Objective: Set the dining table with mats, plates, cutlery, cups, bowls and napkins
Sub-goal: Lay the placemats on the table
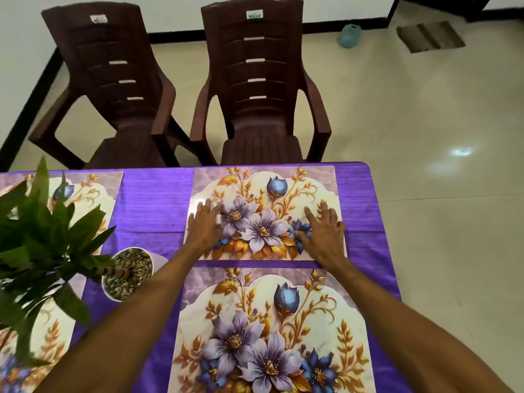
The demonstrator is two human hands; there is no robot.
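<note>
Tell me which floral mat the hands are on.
The far mat before the right-hand chair: only it has the left hand and right hand flat on it.

I am looking into a home dining room: a purple-clothed table [153, 205] carries flowered mats [263, 182] and a potted plant [42, 228], and two brown plastic chairs [255, 80] stand at its far side. Beyond them I see a glossy pale tiled floor [425, 123], a white wall [175, 12] with dark skirting, and a small doormat [431, 36].
</note>
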